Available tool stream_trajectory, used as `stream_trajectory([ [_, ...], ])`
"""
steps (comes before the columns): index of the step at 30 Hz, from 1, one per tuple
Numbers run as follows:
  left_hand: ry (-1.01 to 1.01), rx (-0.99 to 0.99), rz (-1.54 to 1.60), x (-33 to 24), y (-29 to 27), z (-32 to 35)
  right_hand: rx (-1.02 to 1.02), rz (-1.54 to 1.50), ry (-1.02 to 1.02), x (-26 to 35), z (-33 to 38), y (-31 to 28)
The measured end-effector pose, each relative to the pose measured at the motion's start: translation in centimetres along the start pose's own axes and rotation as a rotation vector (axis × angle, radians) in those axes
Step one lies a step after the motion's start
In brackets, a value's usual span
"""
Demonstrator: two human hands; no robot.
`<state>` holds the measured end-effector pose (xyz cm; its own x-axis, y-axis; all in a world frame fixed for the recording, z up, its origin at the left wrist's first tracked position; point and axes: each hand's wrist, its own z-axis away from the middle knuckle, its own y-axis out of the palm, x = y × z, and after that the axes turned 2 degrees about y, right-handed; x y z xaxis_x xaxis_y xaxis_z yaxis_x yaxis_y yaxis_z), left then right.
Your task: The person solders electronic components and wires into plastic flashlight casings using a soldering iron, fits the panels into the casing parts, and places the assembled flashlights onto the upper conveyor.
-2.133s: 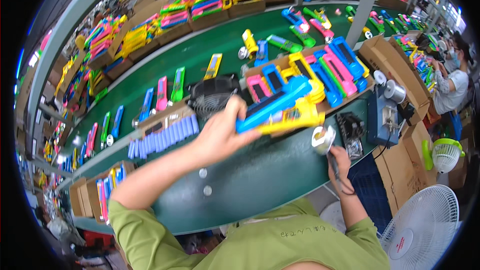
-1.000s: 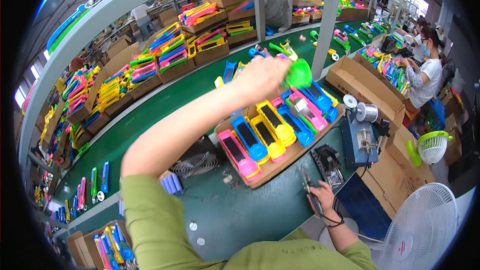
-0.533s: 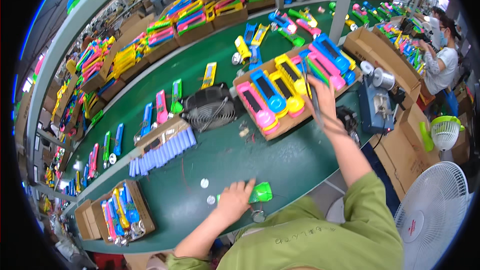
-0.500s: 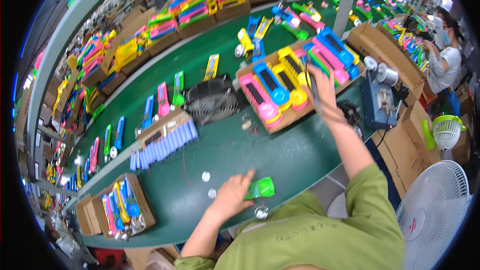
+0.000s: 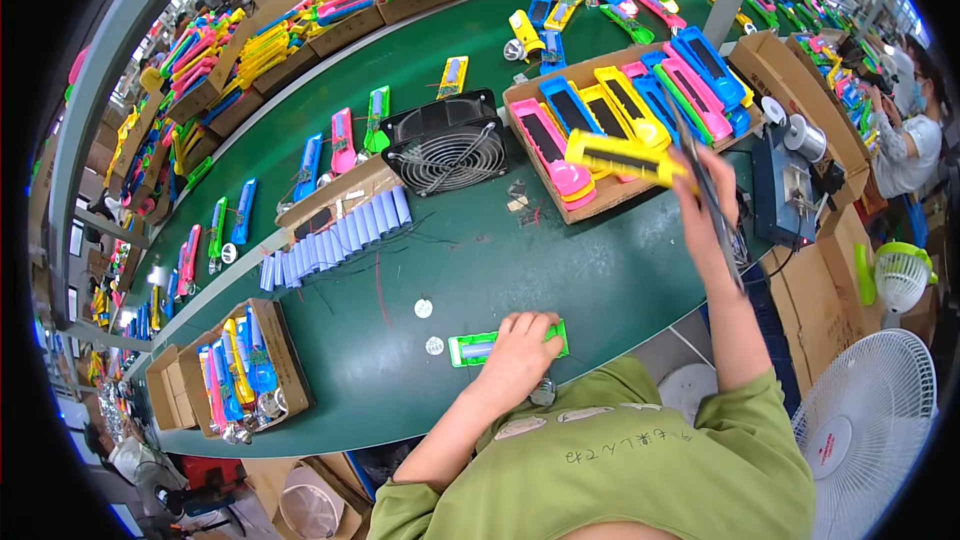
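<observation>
My left hand (image 5: 515, 360) rests closed over a green plastic flashlight casing (image 5: 457, 351) that lies on the table near its front edge. A light blue cylindrical cell shows inside the casing. Beside that hand, at the table's edge, is a small round lamp head (image 5: 543, 392). My right hand (image 5: 708, 205) grips a yellow casing (image 5: 625, 158) by one end, raised over the near edge of a cardboard box (image 5: 600, 210). A long dark tool (image 5: 722, 225), blurred, lies along the same hand; its kind is unclear. Pink, blue, yellow and green casings fill the box.
A black fan (image 5: 445, 145) stands left of the box, next to a row of light blue cells (image 5: 335, 245). Two white discs (image 5: 423, 309) lie left of the green casing. A blue device (image 5: 785, 190) with a wire spool is at right. Another box (image 5: 290, 370) holds casings.
My right hand has come back from the box, bringing out a yellow casing. My left hand has moved up and right, closing over the green casing, which lies turned with its cell visible.
</observation>
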<state>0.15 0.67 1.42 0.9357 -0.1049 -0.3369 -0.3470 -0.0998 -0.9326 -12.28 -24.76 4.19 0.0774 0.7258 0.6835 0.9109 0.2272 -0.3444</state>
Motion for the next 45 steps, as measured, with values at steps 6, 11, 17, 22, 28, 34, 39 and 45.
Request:
stream_trajectory([
  [6, -0.234, -0.455, 0.861, -0.5, 0.6, 1.4, 0.167, -0.076, -0.039, 1.8, 9.8, 0.4],
  [11, -0.653, -0.902, 0.929, 0.4, 0.1, 1.8, 0.633, -0.176, 0.087, 1.5, 12.6, 2.3],
  [17, -0.401, -0.386, -0.051, 4.1, -1.4, 2.1, 0.514, 0.002, -0.421, 3.1, 11.3, 2.0],
  [22, -0.396, -0.165, 0.024, 5.0, -1.8, 1.9, 0.413, -0.353, 0.057, 4.8, 12.1, 3.5],
  [28, -0.417, -0.047, 0.047, 4.9, -1.5, 1.3, 0.309, -0.816, 1.03, 4.4, 12.1, 5.5],
  [34, -0.408, -0.015, 0.038, 4.7, -1.9, 0.8, 0.371, -0.734, 1.024, 5.1, 11.8, 6.4],
  [39, -0.405, 0.004, 0.034, 4.5, -2.2, 0.6, 0.399, -0.758, 1.024, 5.1, 11.8, 6.7],
  [45, -0.411, 0.033, 0.015, 4.4, -2.4, 0.5, 0.413, -0.725, 1.003, 5.3, 11.9, 6.8],
])
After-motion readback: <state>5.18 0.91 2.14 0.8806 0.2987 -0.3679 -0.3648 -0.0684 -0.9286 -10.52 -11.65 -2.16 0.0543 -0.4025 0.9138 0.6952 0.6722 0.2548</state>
